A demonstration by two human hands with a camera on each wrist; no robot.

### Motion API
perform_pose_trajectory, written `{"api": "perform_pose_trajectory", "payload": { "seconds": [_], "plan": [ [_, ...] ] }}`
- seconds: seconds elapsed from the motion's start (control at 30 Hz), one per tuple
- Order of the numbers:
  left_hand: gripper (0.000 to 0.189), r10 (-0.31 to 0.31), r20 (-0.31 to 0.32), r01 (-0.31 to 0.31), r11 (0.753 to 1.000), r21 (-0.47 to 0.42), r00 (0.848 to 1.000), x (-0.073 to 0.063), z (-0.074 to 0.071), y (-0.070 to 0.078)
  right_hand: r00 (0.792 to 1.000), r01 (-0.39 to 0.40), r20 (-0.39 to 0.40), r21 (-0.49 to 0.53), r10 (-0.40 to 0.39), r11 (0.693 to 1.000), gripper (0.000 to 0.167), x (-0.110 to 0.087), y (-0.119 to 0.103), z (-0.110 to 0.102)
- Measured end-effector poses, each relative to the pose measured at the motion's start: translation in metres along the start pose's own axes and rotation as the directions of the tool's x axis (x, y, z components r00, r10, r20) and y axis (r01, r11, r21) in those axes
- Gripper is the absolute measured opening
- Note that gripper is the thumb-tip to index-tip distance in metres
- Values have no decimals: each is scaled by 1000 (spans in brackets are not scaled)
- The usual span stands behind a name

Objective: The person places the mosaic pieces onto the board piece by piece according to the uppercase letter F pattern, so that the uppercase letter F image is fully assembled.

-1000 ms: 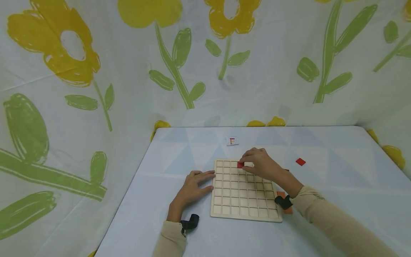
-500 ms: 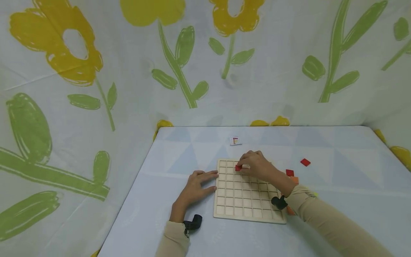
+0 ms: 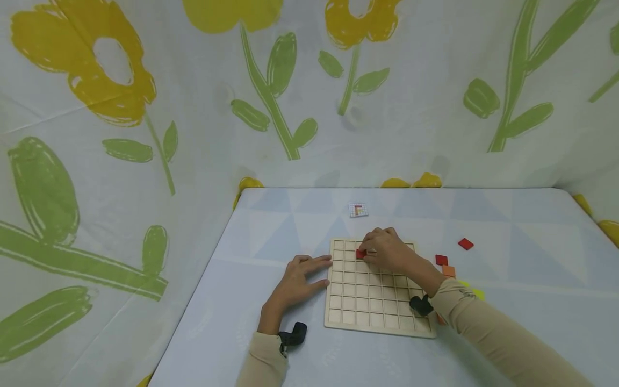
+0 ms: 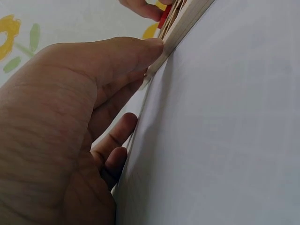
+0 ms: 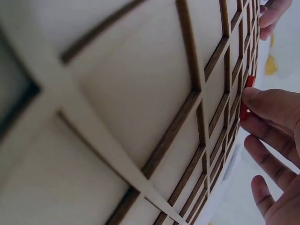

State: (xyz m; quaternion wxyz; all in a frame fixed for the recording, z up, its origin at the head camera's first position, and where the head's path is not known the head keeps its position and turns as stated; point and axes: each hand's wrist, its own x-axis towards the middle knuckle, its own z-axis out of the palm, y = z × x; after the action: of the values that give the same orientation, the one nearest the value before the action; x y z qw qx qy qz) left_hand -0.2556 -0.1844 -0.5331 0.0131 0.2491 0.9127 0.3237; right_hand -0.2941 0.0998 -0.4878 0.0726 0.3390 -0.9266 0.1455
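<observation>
A wooden grid board (image 3: 362,304) with square cells lies flat on the table. My right hand (image 3: 389,251) reaches over its far part and pinches a small red square tile (image 3: 360,254) between thumb and fingers, in the third column from the left, near the far edge. The right wrist view has this red tile (image 5: 244,108) right at the grid, with the thumb (image 5: 269,103) on it and the other fingers apart. My left hand (image 3: 296,279) rests at the board's left edge, fingers extended; its thumb tip (image 4: 152,47) touches the edge in the left wrist view.
A small printed pattern card (image 3: 358,210) lies beyond the board. To the right are two loose red tiles, one farther out (image 3: 466,244), an orange tile (image 3: 448,271) and yellow tiles (image 3: 477,294), partly behind my right sleeve. A flowered curtain (image 3: 203,134) surrounds the table.
My right hand has shifted the red tile a little left and nearer to me on the grid. Tiles behind my right forearm have come into sight. My left hand stays at the board's edge.
</observation>
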Motion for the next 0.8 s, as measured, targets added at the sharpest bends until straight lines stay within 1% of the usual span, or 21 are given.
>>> {"api": "perform_pose_trajectory", "payload": {
  "seconds": [0.17, 0.37, 0.43, 0.53, 0.6, 0.73, 0.8],
  "plan": [
    [46, 8, -1, -8, 1000, 10, 1000, 3, 0, 4, 1000, -4, -5, 12, 4, 1000, 13, -2, 2, -3],
    [47, -7, 15, 7, 1000, 12, 1000, 4, 0, 6, 1000, -8, 19, 1, 8, 1000, 14, -4, 3, -5],
    [47, -15, 9, 15, 1000, 6, 1000, 4, -1, 6, 1000, -6, 24, -11, 6, 1000, 15, -4, 3, -5],
    [46, -24, 6, 24, 1000, 9, 1000, 4, -1, 5, 1000, 11, 8, -19, -11, 1000, 14, -5, 2, -4],
    [47, -18, 3, 18, 1000, 8, 1000, 3, -1, 4, 1000, 22, -13, -1, -22, 1000, 13, -7, 2, -5],
    [47, -12, 5, 12, 1000, -1, 1000, 1, 0, 3, 999, 7, -42, 42, -5, 999, 15, -13, 3, -12],
    [48, -20, 7, 20, 1000, -8, 1000, 0, -1, 2, 999, -12, -50, 53, 14, 999, 17, -17, 4, -19]
  ]
}}
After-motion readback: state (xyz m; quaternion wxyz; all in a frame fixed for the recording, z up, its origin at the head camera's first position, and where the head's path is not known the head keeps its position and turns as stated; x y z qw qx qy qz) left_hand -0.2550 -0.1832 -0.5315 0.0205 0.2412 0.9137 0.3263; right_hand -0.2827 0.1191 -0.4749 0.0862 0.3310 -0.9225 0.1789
